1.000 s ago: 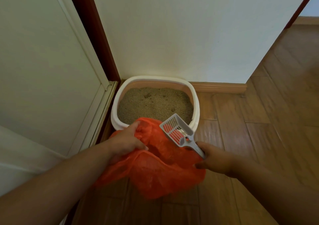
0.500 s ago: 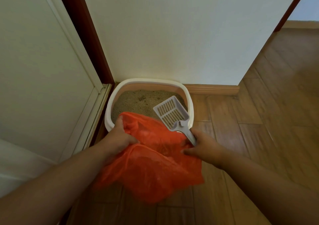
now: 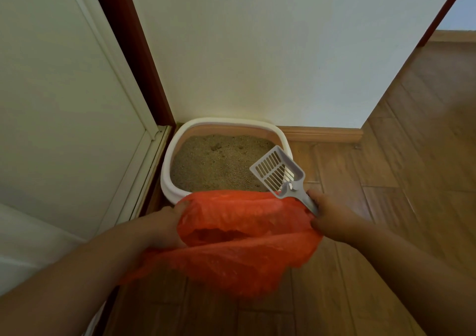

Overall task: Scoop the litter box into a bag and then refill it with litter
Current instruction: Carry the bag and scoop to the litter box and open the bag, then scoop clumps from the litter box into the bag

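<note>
A white-rimmed litter box [image 3: 172, 160] stands on the floor in the corner, filled with tan litter [image 3: 219, 160]. In front of it an orange plastic bag [image 3: 239, 253] is held with its mouth stretched wide. My left hand [image 3: 161, 226] grips the bag's left edge. My right hand [image 3: 334, 219] grips the bag's right edge together with the handle of a grey slotted scoop [image 3: 277, 172]. The scoop's head is empty and hovers over the box's near right corner.
A white wall [image 3: 257, 52] stands right behind the box, with a wooden baseboard [image 3: 322, 134]. A white door panel [image 3: 64, 116] and dark red frame [image 3: 134, 52] close off the left. Wooden floor [image 3: 399, 181] extends to the right and toward me.
My hands have spread apart, stretching the bag's mouth wider. The scoop has swung right, from above the bag to over the box's right corner. The view has shifted closer.
</note>
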The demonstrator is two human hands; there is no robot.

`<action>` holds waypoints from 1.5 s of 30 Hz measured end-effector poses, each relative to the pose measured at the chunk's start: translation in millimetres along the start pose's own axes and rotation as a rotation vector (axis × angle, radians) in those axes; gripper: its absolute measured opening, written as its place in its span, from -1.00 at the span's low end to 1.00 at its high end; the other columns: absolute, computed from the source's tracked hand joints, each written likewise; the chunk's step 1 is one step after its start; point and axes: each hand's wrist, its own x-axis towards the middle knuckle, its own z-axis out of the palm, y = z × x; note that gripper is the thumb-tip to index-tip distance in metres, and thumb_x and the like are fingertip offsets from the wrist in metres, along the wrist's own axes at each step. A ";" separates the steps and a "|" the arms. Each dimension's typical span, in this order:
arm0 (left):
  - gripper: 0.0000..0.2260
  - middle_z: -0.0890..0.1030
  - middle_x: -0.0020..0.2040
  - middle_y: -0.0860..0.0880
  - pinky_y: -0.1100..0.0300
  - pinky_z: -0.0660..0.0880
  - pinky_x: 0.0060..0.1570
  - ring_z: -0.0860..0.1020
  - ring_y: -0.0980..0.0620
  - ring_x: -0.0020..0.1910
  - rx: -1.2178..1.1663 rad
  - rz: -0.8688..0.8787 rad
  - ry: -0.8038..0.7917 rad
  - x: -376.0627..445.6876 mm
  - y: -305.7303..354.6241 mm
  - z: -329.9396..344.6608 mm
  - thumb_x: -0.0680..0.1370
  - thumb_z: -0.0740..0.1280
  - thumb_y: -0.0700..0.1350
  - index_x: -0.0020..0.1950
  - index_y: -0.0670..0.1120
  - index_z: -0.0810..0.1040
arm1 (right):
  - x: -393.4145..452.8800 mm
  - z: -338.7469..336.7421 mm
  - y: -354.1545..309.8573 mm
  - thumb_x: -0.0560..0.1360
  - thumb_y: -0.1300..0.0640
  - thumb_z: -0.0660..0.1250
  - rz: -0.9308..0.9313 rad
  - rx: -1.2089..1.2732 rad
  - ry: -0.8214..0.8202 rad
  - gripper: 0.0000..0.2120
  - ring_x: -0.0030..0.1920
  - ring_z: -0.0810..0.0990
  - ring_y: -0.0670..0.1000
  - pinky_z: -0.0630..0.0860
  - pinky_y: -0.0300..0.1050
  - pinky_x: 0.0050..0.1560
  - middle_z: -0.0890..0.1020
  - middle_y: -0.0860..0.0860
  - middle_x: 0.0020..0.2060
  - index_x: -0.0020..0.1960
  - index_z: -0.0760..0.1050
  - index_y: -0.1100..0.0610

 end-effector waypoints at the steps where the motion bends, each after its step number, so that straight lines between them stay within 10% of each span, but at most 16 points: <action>1: 0.24 0.30 0.50 -0.16 -0.06 0.43 0.38 0.43 -0.17 0.44 0.043 -0.025 -0.008 0.3 -2.8 0.5 0.28 0.59 0.30 0.60 0.32 -0.31 | 0.6 -0.3 3.2 0.51 0.28 0.38 0.018 -0.024 0.004 -0.58 -0.03 0.61 -0.12 0.56 -0.20 -0.09 0.60 -0.15 -0.01 0.20 0.42 -0.15; 9: 0.16 0.25 0.50 -0.12 -0.07 0.44 0.38 0.40 -0.18 0.45 0.057 -0.050 0.030 3.5 -7.3 5.4 0.26 0.64 0.22 0.62 0.29 -0.08 | 15.2 6.8 8.4 0.50 0.20 0.43 0.104 -0.087 -0.084 -0.55 0.00 0.59 -0.12 0.54 -0.25 -0.13 0.56 -0.14 0.03 0.33 0.43 -0.07; 16: 0.04 0.21 0.52 -0.11 0.00 0.55 0.25 0.45 -0.17 0.39 -0.065 -0.033 0.104 12.4 -10.4 -13.1 0.34 0.61 -0.03 0.63 0.29 0.03 | 56.3 -10.9 -58.1 0.57 -0.07 0.39 0.151 -0.208 0.139 -0.75 -0.23 0.59 -0.04 0.51 -0.14 -0.25 0.61 0.01 -0.21 0.06 0.55 0.11; 22: -0.23 0.29 0.45 -0.17 0.00 0.52 0.28 0.52 -0.21 0.30 -0.221 0.038 0.243 18.9 -1.3 -39.6 0.47 0.48 -0.10 0.60 0.19 0.21 | 110.9 -24.3 -148.4 0.53 -0.01 0.46 0.041 -0.213 0.120 -0.63 -0.14 0.56 -0.06 0.48 -0.24 -0.26 0.59 0.00 0.03 0.23 0.40 0.05; 30: -0.39 0.33 0.39 -0.12 0.15 0.44 0.26 0.51 -0.12 0.28 -0.308 0.052 0.320 29.6 4.5 -39.8 0.57 0.37 -0.12 0.57 0.22 0.28 | 193.6 -4.3 -116.8 0.53 0.11 0.43 -0.052 -0.211 0.161 -0.89 -0.27 0.60 -0.11 0.48 -0.29 -0.37 0.59 -0.07 -0.21 -0.04 0.49 0.00; 36: -0.25 0.27 0.37 0.13 0.46 0.40 -0.01 0.41 0.20 0.20 -0.453 0.056 0.316 1.3 3.1 -18.2 0.50 0.49 -0.17 0.52 0.39 0.26 | 215.6 1.1 -72.7 0.52 0.11 0.46 -0.028 -0.151 0.128 -0.89 -0.25 0.61 -0.11 0.45 -0.29 -0.33 0.64 -0.03 -0.19 -0.01 0.55 0.07; 41: 0.00 0.25 0.45 0.15 0.35 0.35 0.22 0.37 0.15 0.42 -0.411 0.001 0.325 12.8 -0.4 -13.3 0.41 0.55 -0.16 0.65 0.25 0.00 | 230.9 15.3 -54.2 0.52 0.09 0.46 -0.058 -0.139 0.111 -0.89 -0.21 0.62 -0.08 0.48 -0.24 -0.28 0.63 -0.04 -0.18 -0.02 0.56 0.06; 45: -0.03 0.38 0.21 0.24 0.60 0.40 -0.08 0.47 0.32 0.09 -0.497 0.034 0.358 31.2 2.4 -16.8 0.38 0.55 -0.27 0.65 0.13 0.11 | 241.2 20.0 -52.1 0.52 0.07 0.46 -0.046 -0.201 0.084 -0.89 -0.23 0.61 -0.08 0.47 -0.24 -0.31 0.64 -0.02 -0.21 -0.02 0.59 0.08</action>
